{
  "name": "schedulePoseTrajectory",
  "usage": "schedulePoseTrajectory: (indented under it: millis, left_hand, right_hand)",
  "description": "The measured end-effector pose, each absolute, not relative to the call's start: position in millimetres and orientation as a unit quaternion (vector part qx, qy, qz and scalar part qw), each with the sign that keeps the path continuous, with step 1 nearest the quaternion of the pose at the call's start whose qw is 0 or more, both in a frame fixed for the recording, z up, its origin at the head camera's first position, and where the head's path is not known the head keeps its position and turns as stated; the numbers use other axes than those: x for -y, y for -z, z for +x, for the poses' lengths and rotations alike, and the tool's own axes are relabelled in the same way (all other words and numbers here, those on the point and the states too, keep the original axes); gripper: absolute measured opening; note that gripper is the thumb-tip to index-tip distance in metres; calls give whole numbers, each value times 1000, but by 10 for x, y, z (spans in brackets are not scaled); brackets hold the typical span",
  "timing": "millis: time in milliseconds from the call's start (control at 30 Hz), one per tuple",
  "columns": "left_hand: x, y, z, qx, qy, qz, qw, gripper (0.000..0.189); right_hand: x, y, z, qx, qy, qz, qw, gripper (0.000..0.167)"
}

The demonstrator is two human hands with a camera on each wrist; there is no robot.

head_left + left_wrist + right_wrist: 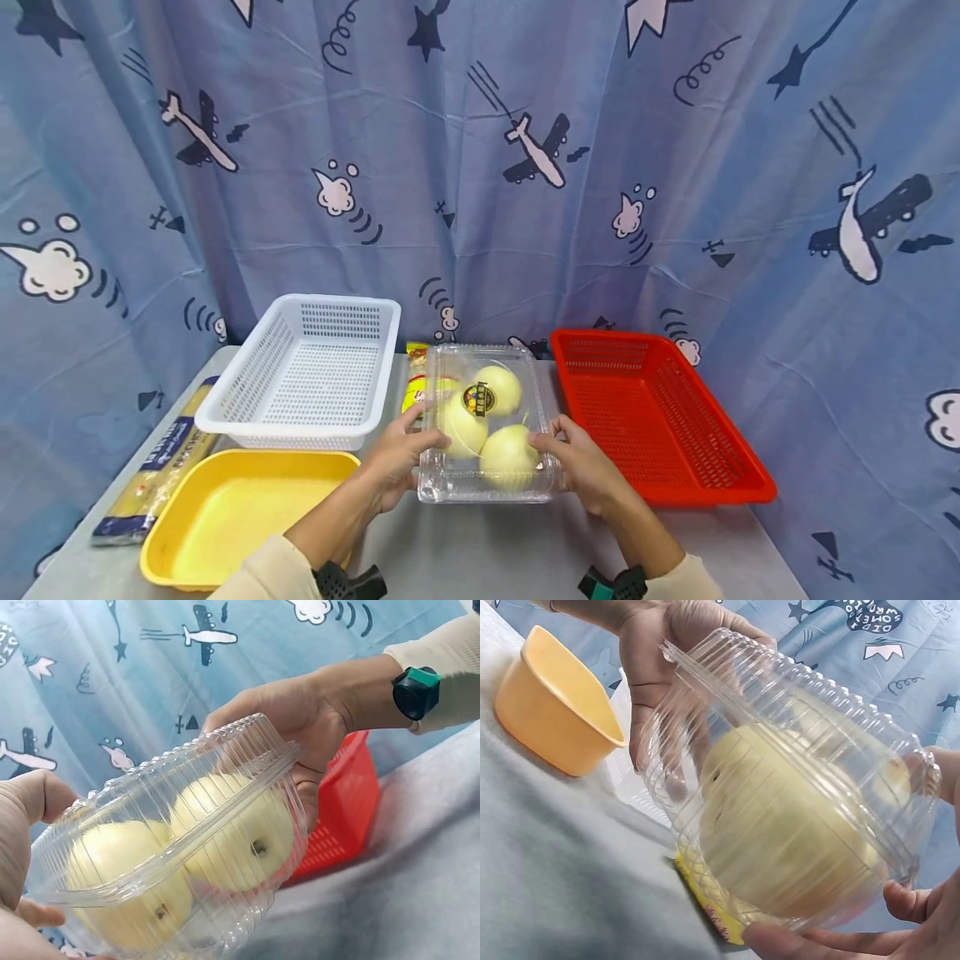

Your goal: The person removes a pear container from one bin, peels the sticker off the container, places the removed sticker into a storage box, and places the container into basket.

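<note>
Both hands hold a clear plastic clamshell box (491,492), tilted and raised over the table, its lid closed. Inside lie three round pale-yellow fruits (500,390) that look like pears. A black and gold label (479,399) is stuck on the lid. My left hand (393,462) grips the box's left side, with the thumb over the lid and fingers beneath. On the opposite side my right hand (581,462) grips it the same way. In the left wrist view, the ribbed box wall shows two fruits (232,832) side by side.
A white basket (300,433) stands at back left, with a yellow tub (247,500) in front. Along the left edge lies a long packet (161,467). Behind the box is a yellow packet (415,383). A red basket (645,417) stands right, before a blue curtain (450,167).
</note>
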State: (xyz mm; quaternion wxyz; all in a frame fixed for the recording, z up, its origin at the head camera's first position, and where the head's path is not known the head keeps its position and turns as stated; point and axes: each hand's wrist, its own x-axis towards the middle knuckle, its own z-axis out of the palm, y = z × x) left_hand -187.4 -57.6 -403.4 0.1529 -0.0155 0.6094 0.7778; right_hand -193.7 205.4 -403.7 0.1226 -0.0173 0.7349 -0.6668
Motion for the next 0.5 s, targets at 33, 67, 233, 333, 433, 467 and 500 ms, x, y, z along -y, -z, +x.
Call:
schedulePoseTrajectory:
  millis: [33, 67, 233, 333, 433, 467, 500]
  left_hand:
    - [578, 4054, -1871, -608, -779, -17, 153, 85]
    - [582, 4077, -1868, -608, -779, -19, 153, 86]
    - [602, 4167, -1833, -626, -765, -31, 150, 88]
    - [610, 4220, -1815, -638, -755, -32, 146, 88]
    - [618, 4285, -1811, -632, -760, -31, 149, 89]
    - [619, 4308, -1811, -628, -763, -32, 151, 90]
    - [620, 4329, -1810, -625, -765, -32, 152, 90]
  right_hand:
    - [-2049, 4062, -1936, -733, 669, -14, 124, 34]
    - [-2042, 4086, -1934, -730, 671, -14, 125, 33]
    - [-2005, 4186, -1903, -729, 673, -14, 123, 32]
    - [-1994, 4254, -1889, -732, 672, -14, 117, 31]
    - [-1990, 4329, -1889, -734, 670, -13, 112, 31]
    - [-1989, 4350, -1890, -734, 669, -13, 112, 31]
    - [-1990, 4373, -1891, -735, 669, -13, 112, 31]
